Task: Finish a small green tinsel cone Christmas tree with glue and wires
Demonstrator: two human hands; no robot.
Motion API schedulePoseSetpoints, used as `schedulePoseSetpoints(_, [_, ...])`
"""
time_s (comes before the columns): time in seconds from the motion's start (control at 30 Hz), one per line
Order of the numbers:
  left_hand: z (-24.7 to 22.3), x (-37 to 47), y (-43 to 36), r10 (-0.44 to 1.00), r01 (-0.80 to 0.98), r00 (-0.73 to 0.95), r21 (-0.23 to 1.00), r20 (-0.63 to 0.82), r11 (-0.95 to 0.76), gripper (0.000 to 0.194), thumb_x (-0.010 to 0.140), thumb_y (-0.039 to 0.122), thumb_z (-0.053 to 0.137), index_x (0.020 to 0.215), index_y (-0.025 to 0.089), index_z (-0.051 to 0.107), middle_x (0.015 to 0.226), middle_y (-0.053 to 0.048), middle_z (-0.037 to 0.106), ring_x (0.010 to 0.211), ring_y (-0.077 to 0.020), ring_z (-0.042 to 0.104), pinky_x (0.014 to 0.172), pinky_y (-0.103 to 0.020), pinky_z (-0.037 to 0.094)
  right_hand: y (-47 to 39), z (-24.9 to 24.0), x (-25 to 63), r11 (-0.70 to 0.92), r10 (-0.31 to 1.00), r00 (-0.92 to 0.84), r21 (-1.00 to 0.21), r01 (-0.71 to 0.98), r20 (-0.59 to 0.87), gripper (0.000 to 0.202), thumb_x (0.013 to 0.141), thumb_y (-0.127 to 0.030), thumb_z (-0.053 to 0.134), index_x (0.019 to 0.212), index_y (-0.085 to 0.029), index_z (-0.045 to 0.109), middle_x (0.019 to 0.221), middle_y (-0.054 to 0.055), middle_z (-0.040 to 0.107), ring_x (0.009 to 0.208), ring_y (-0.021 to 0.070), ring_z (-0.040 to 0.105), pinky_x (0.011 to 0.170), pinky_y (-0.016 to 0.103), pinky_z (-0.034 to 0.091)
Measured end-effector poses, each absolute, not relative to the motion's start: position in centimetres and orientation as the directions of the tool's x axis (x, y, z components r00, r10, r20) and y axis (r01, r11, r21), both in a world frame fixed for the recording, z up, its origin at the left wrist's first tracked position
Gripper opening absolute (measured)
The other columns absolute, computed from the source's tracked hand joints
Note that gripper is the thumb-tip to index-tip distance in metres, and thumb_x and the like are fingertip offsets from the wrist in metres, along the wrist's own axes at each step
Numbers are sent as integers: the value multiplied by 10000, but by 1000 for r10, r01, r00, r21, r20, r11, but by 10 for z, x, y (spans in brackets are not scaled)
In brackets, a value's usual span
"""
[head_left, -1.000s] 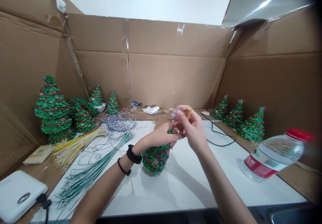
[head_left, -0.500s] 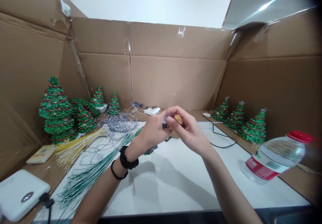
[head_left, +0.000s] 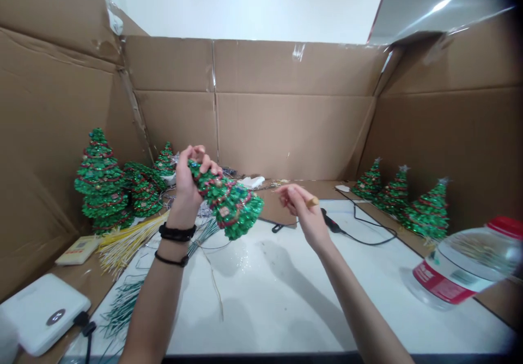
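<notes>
- Head view, watched from my remote seat: two bare hands lift over a white table, ringed by cardboard walls.
- I see the left hand curled around the narrow top of a small green tree. Its fingers close on the tip, and two dark bands circle the wrist.
- That tree is in the air left of centre, tilted nearly sideways, its wide base towards the right hand but apart from it.
- On the right hand, thumb and fingertips come close together; I cannot tell whether they pinch anything small. A wooden stick is held in the same hand, its blunt end poking out.
- Just beyond that hand I make out a black tool with a cord.
- At my right are three star-topped trees and a tilted clear bottle with a red cap.
- At my left I find more trees, yellow strands, green wires and a white box.
</notes>
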State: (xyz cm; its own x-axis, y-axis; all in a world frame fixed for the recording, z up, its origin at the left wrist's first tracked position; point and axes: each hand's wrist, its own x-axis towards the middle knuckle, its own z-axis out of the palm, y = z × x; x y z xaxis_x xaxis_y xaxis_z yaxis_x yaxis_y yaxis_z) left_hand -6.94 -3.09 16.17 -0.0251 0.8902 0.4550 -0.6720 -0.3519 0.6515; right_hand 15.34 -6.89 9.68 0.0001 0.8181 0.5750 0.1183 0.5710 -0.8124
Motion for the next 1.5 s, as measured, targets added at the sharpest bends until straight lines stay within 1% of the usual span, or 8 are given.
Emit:
schedulePoseSetpoints(0.13, [154,-95,-9,955,-849,-8,502,297,-163,375,974,232,242,671,174,455,357,83,318,344,-70,433,437,-173,371,-61,78,143,523,852,-151,-831,190,502,375,900,-482,434,846,-184,655,745,35,588,723,151,541,608,249,399])
schedulePoseSetpoints(0.27, [144,-100,4,965,-904,6,414,263,-107,404,985,195,196,651,171,421,357,89,322,336,-48,411,451,-156,364,-63,65,130,512,850,-263,-833,211,456,348,905,-463,439,894,-204,671,799,41,640,785,171,577,676,270,422])
schedulePoseSetpoints(0.5, [139,-87,11,986,-941,50,338,159,-6,353,964,137,270,642,174,409,362,93,349,330,-35,414,463,-143,376,-63,40,116,585,795,-240,-808,64,557,221,890,-345,500,1028,-209,607,765,24,602,668,138,540,599,259,422])
schedulePoseSetpoints(0.63, [134,-81,17,996,-918,74,394,42,52,369,932,89,298,580,186,352,363,76,361,343,-53,440,455,-159,385,-64,38,120,742,670,-57,-663,104,741,228,892,-275,516,1116,-234,525,736,-11,537,590,108,453,545,234,394])
schedulePoseSetpoints(0.77, [126,-74,23,997,-902,69,428,29,50,352,906,95,324,567,187,347,357,75,352,341,-68,442,483,-181,413,-69,41,121,836,525,-138,-478,269,840,311,864,-263,560,1172,-241,522,776,1,565,650,118,497,595,239,421])
schedulePoseSetpoints(1.0, [117,-64,27,992,-865,108,498,68,60,303,891,139,354,592,191,368,369,69,372,372,-93,472,501,-206,424,-68,28,110,727,629,-56,-561,396,776,482,847,-316,567,1286,-228,389,820,15,581,677,140,540,623,257,451])
schedulePoseSetpoints(1.33, [115,-51,24,989,-844,138,529,43,95,285,866,137,336,588,194,360,365,53,376,384,-115,473,480,-227,427,-62,28,116,708,629,30,-588,392,777,207,903,-333,485,1077,-219,487,710,-6,531,613,129,522,619,264,443])
schedulePoseSetpoints(1.5, [117,-51,23,993,-837,111,542,36,74,282,863,134,345,588,190,378,373,56,374,386,-108,469,487,-226,432,-64,33,118,714,612,-65,-515,475,788,217,898,-334,477,720,-213,500,635,6,515,576,128,477,568,264,371])
